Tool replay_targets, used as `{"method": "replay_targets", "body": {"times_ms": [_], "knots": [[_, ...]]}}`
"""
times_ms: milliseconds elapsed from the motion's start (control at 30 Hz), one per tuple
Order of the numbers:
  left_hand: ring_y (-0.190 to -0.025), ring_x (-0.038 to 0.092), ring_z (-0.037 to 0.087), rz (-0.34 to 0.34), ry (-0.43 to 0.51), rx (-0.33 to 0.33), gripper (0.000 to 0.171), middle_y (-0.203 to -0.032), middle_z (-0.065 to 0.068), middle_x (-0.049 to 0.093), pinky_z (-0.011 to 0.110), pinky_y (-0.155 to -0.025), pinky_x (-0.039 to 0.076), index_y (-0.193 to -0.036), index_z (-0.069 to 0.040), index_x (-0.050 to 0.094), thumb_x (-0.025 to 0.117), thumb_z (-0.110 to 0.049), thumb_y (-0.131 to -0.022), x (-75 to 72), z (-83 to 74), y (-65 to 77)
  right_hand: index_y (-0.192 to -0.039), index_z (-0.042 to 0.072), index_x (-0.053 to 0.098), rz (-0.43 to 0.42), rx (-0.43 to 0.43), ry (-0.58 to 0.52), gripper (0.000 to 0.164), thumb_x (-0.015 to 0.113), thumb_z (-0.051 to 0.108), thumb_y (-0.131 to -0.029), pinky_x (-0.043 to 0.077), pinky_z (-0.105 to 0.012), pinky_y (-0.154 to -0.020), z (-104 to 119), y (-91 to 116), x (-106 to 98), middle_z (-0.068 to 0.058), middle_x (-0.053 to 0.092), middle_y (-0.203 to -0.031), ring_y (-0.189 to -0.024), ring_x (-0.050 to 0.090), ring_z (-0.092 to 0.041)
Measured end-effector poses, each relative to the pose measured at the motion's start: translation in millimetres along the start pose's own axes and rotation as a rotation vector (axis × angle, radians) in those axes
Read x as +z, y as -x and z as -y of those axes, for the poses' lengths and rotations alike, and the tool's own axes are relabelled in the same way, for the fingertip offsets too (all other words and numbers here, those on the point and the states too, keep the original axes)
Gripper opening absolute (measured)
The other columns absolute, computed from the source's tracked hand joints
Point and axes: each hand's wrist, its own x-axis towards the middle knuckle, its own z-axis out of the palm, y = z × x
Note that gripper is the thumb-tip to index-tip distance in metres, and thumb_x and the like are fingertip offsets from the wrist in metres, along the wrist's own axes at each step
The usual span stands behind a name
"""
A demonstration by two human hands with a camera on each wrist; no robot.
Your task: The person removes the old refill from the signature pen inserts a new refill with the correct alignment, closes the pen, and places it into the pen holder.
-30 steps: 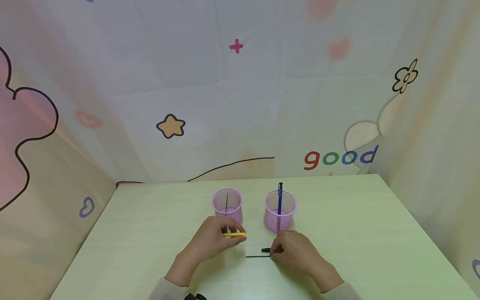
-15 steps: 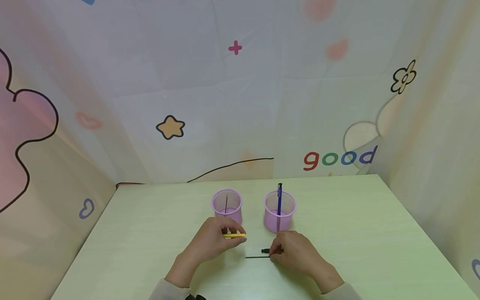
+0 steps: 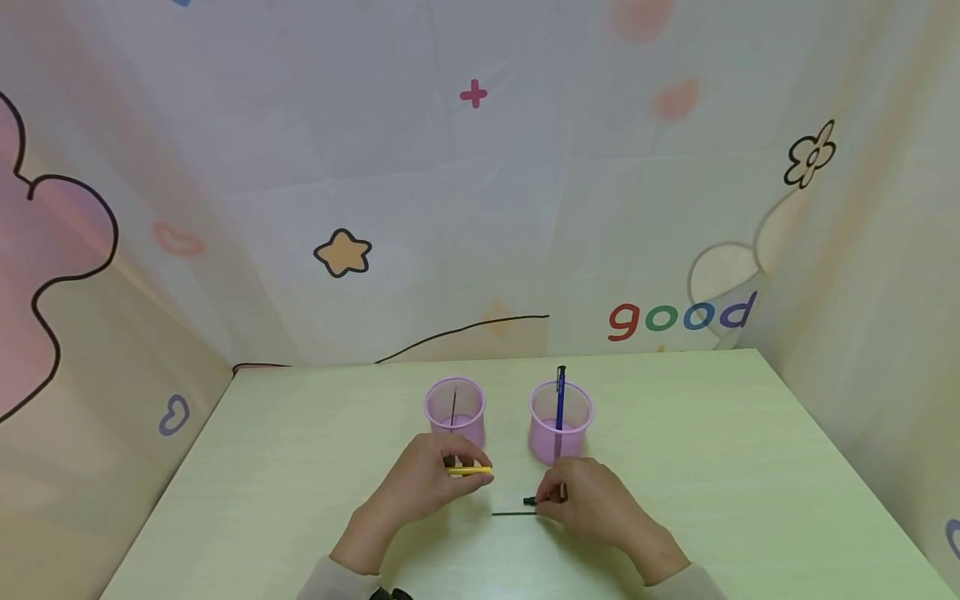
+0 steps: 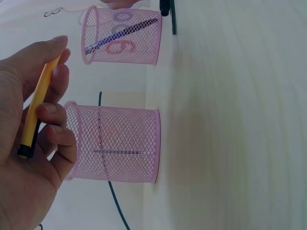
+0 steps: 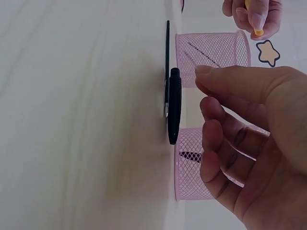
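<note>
My left hand [image 3: 431,479] holds a yellow pen barrel [image 4: 36,108] with a black clip and end, gripped lengthwise between thumb and fingers above the table. My right hand [image 3: 588,504] is low over the table, thumb and index fingertips together. From those fingertips sticks out a thin pale piece [image 5: 190,58], like a pen spring, its far part faint. Beside the hand a slim dark pen refill [image 3: 513,514] lies on the table. Next to it lies a black tapered pen tip section [image 5: 174,108] with a threaded end; the right hand partly hides both in the head view.
Two pink mesh cups stand behind the hands. The left cup [image 3: 468,433] contains a thin dark refill [image 3: 453,406]; the right cup [image 3: 543,446] contains a blue pen [image 3: 560,400]. A patterned curtain [image 3: 420,208] rises along the table's [image 3: 712,467] back and sides.
My right fingertips have shifted slightly left and up, off the refill's right part. The left hand with the yellow barrel stays put, as do the cups.
</note>
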Motion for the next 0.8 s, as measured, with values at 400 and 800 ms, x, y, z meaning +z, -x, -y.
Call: {"method": "replay_targets", "body": {"times_ms": [400,800], "knots": [[-0.08,0.062,0.002,0.001,0.0,0.018,0.006,-0.084,-0.02,0.069,0.023,-0.073,0.054,-0.093,-0.031,0.08,0.084,-0.032,-0.088,-0.7,0.6,0.6,-0.085,0.019,0.079,-0.036,-0.014,-0.072,0.004,0.08,0.018,-0.089,0.044,-0.02,-0.06,6,-4,-4,0.019,0.059,-0.071,-0.065,0.049,0.004],[-0.087,0.067,0.001,-0.001,0.017,0.034,0.012,-0.091,-0.019,0.075,0.024,-0.08,0.058,-0.098,-0.023,0.082,0.083,-0.032,-0.089,1.3,5.4,2.4,-0.091,0.018,0.079,-0.053,-0.001,-0.143,0.006,0.078,0.023,-0.093,0.046,-0.021,-0.061,12,-7,-8,0.016,0.061,-0.074,-0.068,0.052,0.0]]}}
